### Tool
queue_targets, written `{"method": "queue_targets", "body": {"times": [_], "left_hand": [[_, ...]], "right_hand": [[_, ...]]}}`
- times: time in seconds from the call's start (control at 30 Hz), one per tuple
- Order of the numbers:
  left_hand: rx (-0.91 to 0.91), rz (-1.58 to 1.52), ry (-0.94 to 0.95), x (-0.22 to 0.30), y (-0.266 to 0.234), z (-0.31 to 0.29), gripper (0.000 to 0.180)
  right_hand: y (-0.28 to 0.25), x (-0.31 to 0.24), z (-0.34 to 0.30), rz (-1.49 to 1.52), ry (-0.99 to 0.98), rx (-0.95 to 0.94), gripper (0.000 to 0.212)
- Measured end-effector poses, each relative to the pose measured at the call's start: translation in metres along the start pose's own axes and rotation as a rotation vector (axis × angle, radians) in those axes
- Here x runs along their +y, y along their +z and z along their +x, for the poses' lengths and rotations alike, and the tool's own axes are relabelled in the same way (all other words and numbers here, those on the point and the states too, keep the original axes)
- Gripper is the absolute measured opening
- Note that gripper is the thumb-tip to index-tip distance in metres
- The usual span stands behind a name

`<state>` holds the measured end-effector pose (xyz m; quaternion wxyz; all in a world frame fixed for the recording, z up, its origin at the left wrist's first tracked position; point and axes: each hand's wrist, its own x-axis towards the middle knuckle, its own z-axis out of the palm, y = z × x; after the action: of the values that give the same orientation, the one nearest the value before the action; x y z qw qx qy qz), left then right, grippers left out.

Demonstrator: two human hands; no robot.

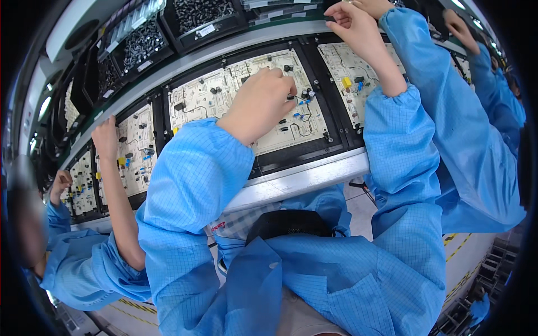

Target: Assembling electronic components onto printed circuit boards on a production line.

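A cream circuit board [193,106] lies in a black frame [314,64] in front of me, dotted with black capacitors and small blue parts. Over its middle, my left hand [258,103] is closed, fingers curled and tips together near the capacitors [306,94] on its right side. Whatever those fingertips pinch is too small and covered to make out. Farther off and to the right, my right hand [354,28] is raised above the neighbouring circuit board [358,103], fingers bent, with a gap between thumb and forefinger. Nothing shows between them.
Black bins of small dark parts [143,45] line the far side. A metal rail [302,182] runs along the near edge. A co-worker's hand [105,137] is over a board at left; another co-worker's sleeve [448,84] reaches in close beside my right arm.
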<state>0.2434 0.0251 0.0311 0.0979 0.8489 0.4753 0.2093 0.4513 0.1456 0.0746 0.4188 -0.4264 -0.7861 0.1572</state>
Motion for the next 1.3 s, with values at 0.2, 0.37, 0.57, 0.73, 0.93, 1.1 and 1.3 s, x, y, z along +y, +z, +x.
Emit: {"method": "queue_targets", "body": {"times": [0.2, 0.37, 0.57, 0.73, 0.93, 1.1, 1.3], "left_hand": [[-0.065, 0.002, -0.013, -0.007, 0.008, 0.007, 0.014], [-0.086, -0.109, -0.089, -0.004, 0.010, 0.009, 0.012], [0.059, 0.219, 0.052, 0.002, 0.028, 0.002, 0.011], [0.112, 0.315, 0.044, 0.013, 0.033, -0.001, 0.013], [0.194, 0.083, -0.074, 0.010, 0.025, -0.001, 0.016], [0.173, -0.528, -0.226, 0.005, -0.004, -0.003, 0.021], [0.005, -0.927, -0.331, 0.002, -0.015, -0.012, 0.024]], "right_hand": [[-0.010, 0.011, 0.001, 0.059, -0.029, 0.026, 0.015], [-0.024, 0.041, -0.001, -0.079, -0.154, -0.158, 0.026], [-0.025, 0.046, -0.009, -0.204, -0.149, -0.363, 0.018], [-0.017, 0.052, -0.010, -0.247, -0.163, -0.540, 0.019], [-0.015, 0.058, -0.012, -0.190, -0.162, -0.613, 0.017], [-0.018, 0.059, -0.012, -0.166, -0.118, -0.623, 0.020], [-0.019, 0.067, -0.010, -0.154, -0.101, -0.647, 0.018]]}}
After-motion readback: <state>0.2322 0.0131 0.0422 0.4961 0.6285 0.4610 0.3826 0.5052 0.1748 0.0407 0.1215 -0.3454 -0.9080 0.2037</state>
